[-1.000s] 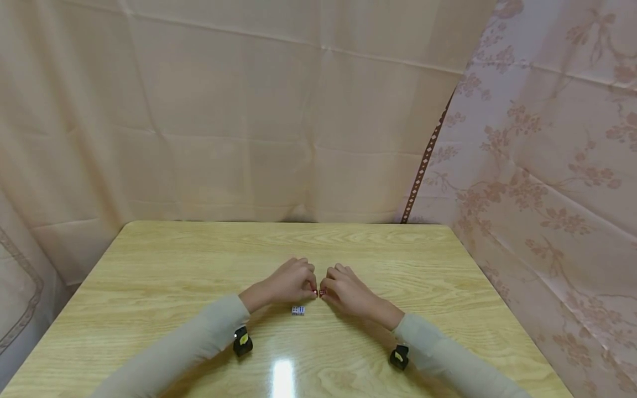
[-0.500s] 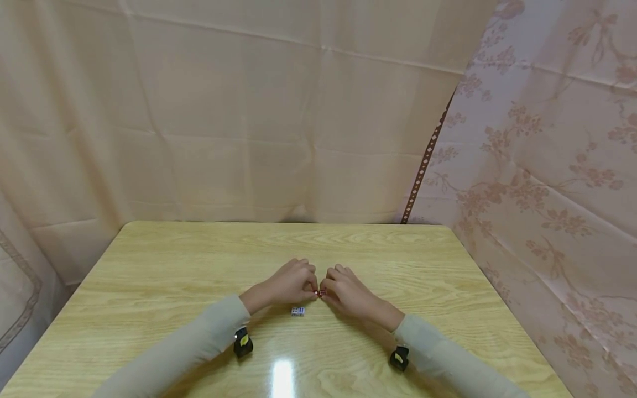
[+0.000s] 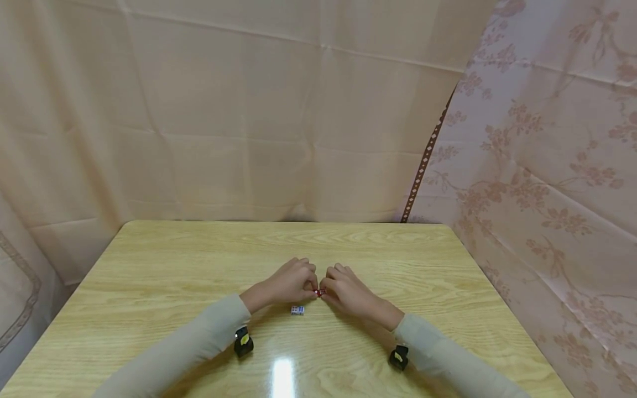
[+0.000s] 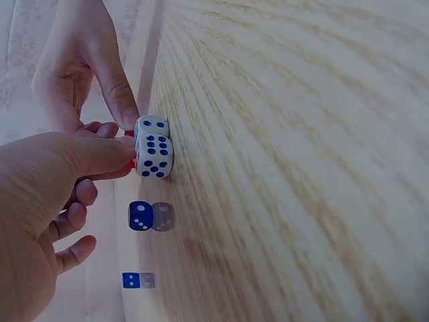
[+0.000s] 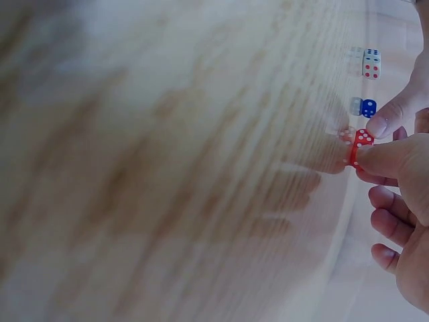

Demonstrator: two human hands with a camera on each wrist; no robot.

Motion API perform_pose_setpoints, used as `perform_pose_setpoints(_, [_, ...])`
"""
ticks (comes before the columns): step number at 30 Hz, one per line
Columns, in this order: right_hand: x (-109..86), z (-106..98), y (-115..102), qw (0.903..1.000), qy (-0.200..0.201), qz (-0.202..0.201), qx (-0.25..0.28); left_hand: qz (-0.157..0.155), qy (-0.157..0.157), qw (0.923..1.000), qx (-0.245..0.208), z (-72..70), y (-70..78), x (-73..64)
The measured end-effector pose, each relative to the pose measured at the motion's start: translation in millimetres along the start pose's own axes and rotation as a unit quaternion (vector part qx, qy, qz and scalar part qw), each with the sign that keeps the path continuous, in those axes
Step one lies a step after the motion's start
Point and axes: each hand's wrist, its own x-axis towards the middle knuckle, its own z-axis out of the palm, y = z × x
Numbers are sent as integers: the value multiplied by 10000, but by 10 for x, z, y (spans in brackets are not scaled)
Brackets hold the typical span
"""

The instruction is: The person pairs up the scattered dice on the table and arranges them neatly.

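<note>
Over the middle of the table, my left hand (image 3: 291, 281) and right hand (image 3: 352, 294) face each other with fingertips nearly meeting. Each pinches a red die between thumb and finger; the right one's red die (image 3: 322, 292) lies side by side with the left one's. In the right wrist view the red die (image 5: 364, 137) with white pips sits low at the tabletop, partly covered by the thumb. Two white dice (image 3: 297, 310) stand together just nearer than my left hand, hiding much of the red dice in the left wrist view.
Beyond the white dice, the left wrist view has a blue die (image 4: 140, 216) and a farther blue die (image 4: 131, 280), both hidden in the head view. The glossy wood-grain table (image 3: 199, 249) ends at a beige curtain (image 3: 224, 138); a floral curtain (image 3: 547, 166) hangs at right.
The left hand has edged right, closing the small gap between the two red dice. The right hand and the white dice have hardly moved.
</note>
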Motion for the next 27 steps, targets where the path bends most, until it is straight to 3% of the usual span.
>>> perform_pose_setpoints(13, [7,-14,-14,10000,-34,11,67,-49,-42,10000,-65,-12,8,-19])
perform_pose_setpoints(27, [10,-2,-9,10000,3,-25,37,33,109,9999,121,24,-12,-27])
